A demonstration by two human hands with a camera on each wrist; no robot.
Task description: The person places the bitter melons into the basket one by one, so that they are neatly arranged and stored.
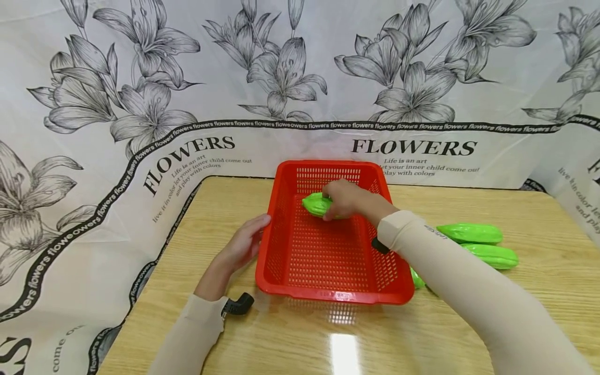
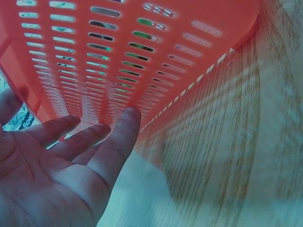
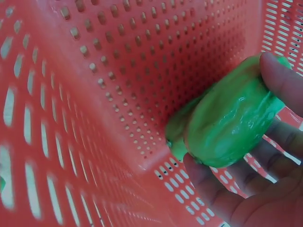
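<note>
A red plastic basket [image 1: 328, 250] with slotted walls stands on the wooden table. Inside it, near the back wall, my right hand [image 1: 344, 199] grips a bright green ridged bitter gourd [image 1: 315, 204], thumb on one side and fingers on the other. A second green gourd [image 3: 177, 130] shows partly behind the held one in the right wrist view. My left hand [image 1: 244, 242] is at the basket's left side, its fingers loosely extended against the slotted outer wall in the left wrist view, palm holding nothing.
Right of the basket, two more green gourds [image 1: 470, 233] lie side by side on the table [image 1: 553, 307]. Another green piece [image 1: 416, 278] peeks out between the basket and my right sleeve. A white flower-printed cloth [image 1: 300, 140] hangs behind the table.
</note>
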